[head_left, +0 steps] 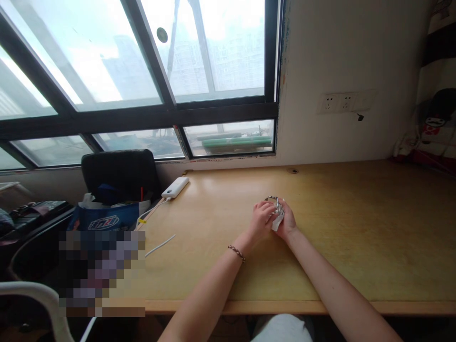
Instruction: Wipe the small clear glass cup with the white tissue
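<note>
Over the middle of the wooden table, my left hand and my right hand meet around a small bundle of dark and silvery-white loops. A thin dark loop arches above the fingers. From the bundle a pale flap hangs between the palms. The exact kind of this thing cannot be made out. My left fingers are curled over it from the left, while my right hand cups it from the right. A braided bracelet circles my left wrist.
The wooden table runs along the wall under a window. A white power bank with a white cable lies at its left back edge. On the left stand a black chair and a blue bag. Wall sockets are at right.
</note>
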Tool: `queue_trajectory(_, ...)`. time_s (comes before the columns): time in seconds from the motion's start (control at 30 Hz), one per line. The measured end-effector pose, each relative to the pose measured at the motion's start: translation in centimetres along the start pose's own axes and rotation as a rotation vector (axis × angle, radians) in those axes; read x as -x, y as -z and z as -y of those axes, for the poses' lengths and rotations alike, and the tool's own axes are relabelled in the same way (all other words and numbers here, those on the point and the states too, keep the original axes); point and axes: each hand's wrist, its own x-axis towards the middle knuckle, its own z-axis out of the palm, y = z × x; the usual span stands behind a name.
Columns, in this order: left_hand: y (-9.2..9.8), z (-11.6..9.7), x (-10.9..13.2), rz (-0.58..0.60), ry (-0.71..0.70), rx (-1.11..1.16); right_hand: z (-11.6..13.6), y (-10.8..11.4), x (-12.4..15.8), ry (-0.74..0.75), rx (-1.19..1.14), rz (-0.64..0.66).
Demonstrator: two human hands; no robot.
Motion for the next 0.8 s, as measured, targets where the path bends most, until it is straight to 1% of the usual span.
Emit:
queue_trajectory(0.07, -0.3, -0.2, 0.0, -0.104, -0.063, -0.008, 0.0, 0.2, -0.2, 0.065, -0.013, -0.026)
queue_trajectory(0.13, -0.3, 0.4, -0.1, -0.257, -0.119, -0.035, 0.2, 0.6, -0.4, 0.128, -0.022, -0.052)
queue_trajectory(0.17, -0.3, 0.9, -0.2, -0.315, -0.114, -0.055, 0.4, 0.7, -0.5, 0.155, -0.028, -0.062)
queue_trajectory(0.2, -0.2, 1.5, -0.3, -0.332, -0.073, -0.078, 0.6, 0.9, -0.5, 0.178, -0.041, -0.071)
queue_trajectory(0.23, -0.1, 2.2, -0.4, -0.290, 0.010, -0.096, 0.9, 1.0, -0.6, 0.200, -0.060, -0.080)
queue_trajectory(0.27, -0.1, 2.8, -0.4, -0.190, 0.122, -0.101, 1.1, 1.1, -0.6, 0.219, -0.086, -0.090)
queue_trajectory(0.33, 0.0, 3.8, -0.4, 0.050, 0.322, -0.049, 1.4, 1.1, -0.5, 0.243, -0.132, -0.106)
queue_trajectory(0.37, 0.1, 4.1, -0.4, 0.136, 0.385, 0.007, 1.5, 1.1, -0.5, 0.243, -0.140, -0.105)
queue_trajectory(0.4, 0.1, 4.2, -0.3, 0.182, 0.420, 0.079, 1.5, 1.1, -0.5, 0.236, -0.138, -0.099)
queue_trajectory(0.43, 0.2, 4.2, -0.3, 0.191, 0.436, 0.158, 1.5, 1.0, -0.4, 0.222, -0.131, -0.089)
queue_trajectory(0.47, 0.2, 4.1, -0.3, 0.173, 0.442, 0.234, 1.4, 1.0, -0.4, 0.203, -0.124, -0.075)
queue_trajectory(0.6, 0.5, 3.2, -0.6, 0.023, 0.415, 0.453, 1.2, 1.3, -0.4, 0.144, -0.188, -0.025)
queue_trajectory(0.7, 0.6, 2.8, -0.8, -0.077, 0.367, 0.515, 1.4, 1.4, -0.3, 0.110, -0.238, -0.018)
queue_trajectory(0.8, 0.7, 2.8, -0.6, -0.102, 0.323, 0.496, 1.9, 1.2, -0.1, 0.047, -0.259, -0.029)
